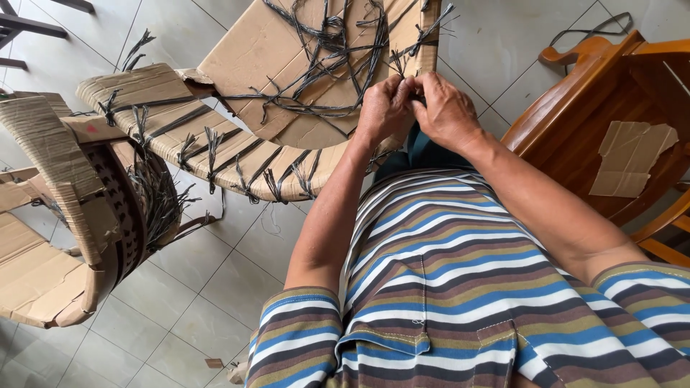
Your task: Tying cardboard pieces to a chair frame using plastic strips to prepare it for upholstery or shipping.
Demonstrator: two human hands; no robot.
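Striped shirt [445,287] up close, both hands pinched together on dark straps at a cardboard edge.
Left hand [384,108] and right hand [447,109] touch each other, fingers curled tight on a strap end [415,92]; what else they grip, cannot tell. Cardboard sheet [273,50] with loose straps lies just beyond the hands. Curved strapped cardboard piece [215,144] sits left of left hand. Wooden chair [596,122] right of right hand, cardboard scrap [631,158] on its seat. Tiled floor [215,280] below.

dark strap [415,92] — pinched taut, perhaps knotted, over cardboard [280,50]
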